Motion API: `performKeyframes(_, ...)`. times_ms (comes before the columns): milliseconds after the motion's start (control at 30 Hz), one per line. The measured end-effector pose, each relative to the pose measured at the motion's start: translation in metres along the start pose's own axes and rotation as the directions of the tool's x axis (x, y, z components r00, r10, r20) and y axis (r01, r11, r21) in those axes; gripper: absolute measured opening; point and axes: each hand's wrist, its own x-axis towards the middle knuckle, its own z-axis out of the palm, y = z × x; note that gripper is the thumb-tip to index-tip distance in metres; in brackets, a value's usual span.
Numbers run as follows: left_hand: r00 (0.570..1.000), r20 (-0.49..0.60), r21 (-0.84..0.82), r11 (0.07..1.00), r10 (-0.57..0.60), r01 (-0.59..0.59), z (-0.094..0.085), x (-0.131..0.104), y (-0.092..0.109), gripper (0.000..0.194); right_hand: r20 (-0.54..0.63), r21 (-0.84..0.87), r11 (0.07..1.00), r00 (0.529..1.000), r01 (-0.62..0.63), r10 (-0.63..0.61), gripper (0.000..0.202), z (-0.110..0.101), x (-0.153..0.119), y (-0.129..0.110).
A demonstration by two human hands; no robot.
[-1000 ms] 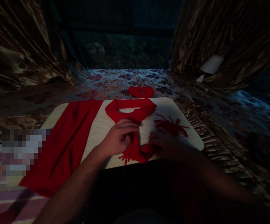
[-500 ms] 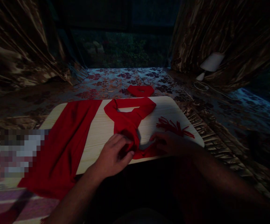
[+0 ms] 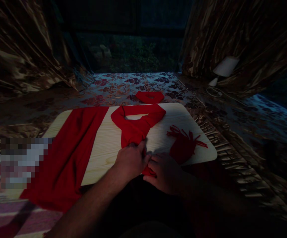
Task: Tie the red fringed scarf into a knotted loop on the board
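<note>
A red scarf [image 3: 135, 129] lies on a pale wooden tabletop [image 3: 106, 155], its far part folded into a loop. My left hand [image 3: 130, 160] is closed on the scarf just below the loop. Close beside it, my right hand [image 3: 164, 173] curls its fingers round red fabric at the table's near edge. A red fringed end [image 3: 183, 148] rests on the tabletop to the right of my hands. Exactly how the fabric runs under my fingers is hidden, and the scene is dark.
On the left, a long red cloth [image 3: 71, 158] hangs over the near edge. Beyond the table, a smaller folded red band [image 3: 150, 97] lies on a patterned cover [image 3: 113, 86]. A white lamp [image 3: 225, 66] with a cord stands at the right, near the curtains [image 3: 242, 36].
My left hand has moved forward and closed on the scarf. The right hand has come left and nearer to me, uncovering more of the fringed end.
</note>
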Motion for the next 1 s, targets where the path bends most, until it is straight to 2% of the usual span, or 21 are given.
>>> performKeyframes(100, 1.0, 0.0, -0.039, 0.999, -0.02, 0.02, 0.0, 0.002, -0.004, 0.056, 0.043, 0.067, 0.994, 0.996, -0.086, 0.083, 0.016, -0.001, 0.004, 0.001)
performKeyframes(200, 1.0, -0.012, -0.197, 0.98, -0.028, 0.025, -0.005, 0.005, -0.015, 0.054, 0.089, 0.173, 0.967, 0.981, -0.187, 0.174, 0.014, -0.007, 0.006, 0.005)
performKeyframes(300, 0.995, -0.045, -0.4, 0.914, -0.092, 0.067, -0.016, 0.011, -0.031, 0.06, 0.108, 0.313, 0.926, 0.977, -0.21, 0.184, 0.019, -0.012, 0.008, 0.011)
performKeyframes(400, 0.986, -0.08, -0.533, 0.842, -0.147, 0.082, -0.028, 0.017, -0.046, 0.058, 0.076, 0.435, 0.885, 0.986, -0.166, 0.148, 0.043, -0.015, 0.012, 0.019)
performKeyframes(500, 0.984, -0.101, -0.571, 0.819, -0.144, 0.061, -0.038, 0.023, -0.053, 0.044, 0.045, 0.558, 0.827, 0.998, -0.066, 0.05, 0.064, -0.018, 0.022, 0.03)
performKeyframes(567, 0.985, -0.106, -0.584, 0.81, -0.139, 0.051, -0.041, 0.025, -0.054, 0.038, 0.077, 0.61, 0.79, 0.997, -0.062, 0.018, 0.059, -0.02, 0.028, 0.036)
performKeyframes(700, 0.981, -0.126, -0.631, 0.775, -0.145, 0.033, -0.042, 0.028, -0.051, 0.035, 0.159, 0.649, 0.745, 0.985, -0.154, 0.065, 0.032, -0.026, 0.037, 0.042)
performKeyframes(767, 0.98, -0.132, -0.663, 0.749, -0.148, 0.023, -0.041, 0.029, -0.05, 0.033, 0.163, 0.671, 0.726, 0.985, -0.149, 0.051, 0.02, -0.026, 0.039, 0.041)
performKeyframes(867, 0.98, -0.137, -0.679, 0.734, -0.145, 0.013, -0.039, 0.031, -0.05, 0.033, 0.18, 0.677, 0.73, 0.983, -0.096, -0.037, 0.023, -0.022, 0.041, 0.04)
performKeyframes(1000, 0.976, -0.169, -0.677, 0.735, -0.136, -0.015, -0.037, 0.036, -0.054, 0.031, 0.209, 0.645, 0.763, 0.969, -0.037, -0.13, 0.049, -0.019, 0.044, 0.036)
